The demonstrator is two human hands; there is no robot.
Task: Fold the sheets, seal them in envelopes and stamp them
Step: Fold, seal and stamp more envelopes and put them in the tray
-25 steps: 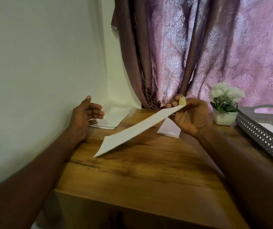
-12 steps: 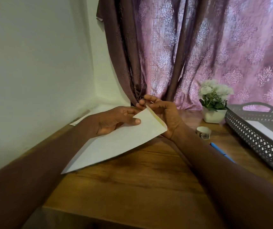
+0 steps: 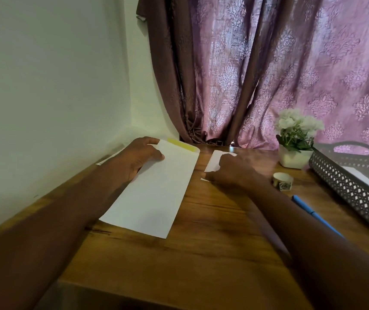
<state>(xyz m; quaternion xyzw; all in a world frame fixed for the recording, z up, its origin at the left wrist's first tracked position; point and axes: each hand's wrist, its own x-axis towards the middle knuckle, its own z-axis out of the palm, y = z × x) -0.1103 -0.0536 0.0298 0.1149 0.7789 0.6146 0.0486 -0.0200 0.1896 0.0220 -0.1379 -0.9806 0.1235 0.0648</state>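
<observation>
Presently the envelope (image 3: 154, 189) lies flat on the wooden table (image 3: 201, 260) toward its left edge, yellow strip on the flap at the far end. Left hand (image 3: 138, 159) rests on its far left part, fingers spread flat, gripping nothing. Right hand (image 3: 230, 171) covers the folded sheet (image 3: 215, 159) near the far edge; whether its fingers pinch the sheet cannot be told.
</observation>
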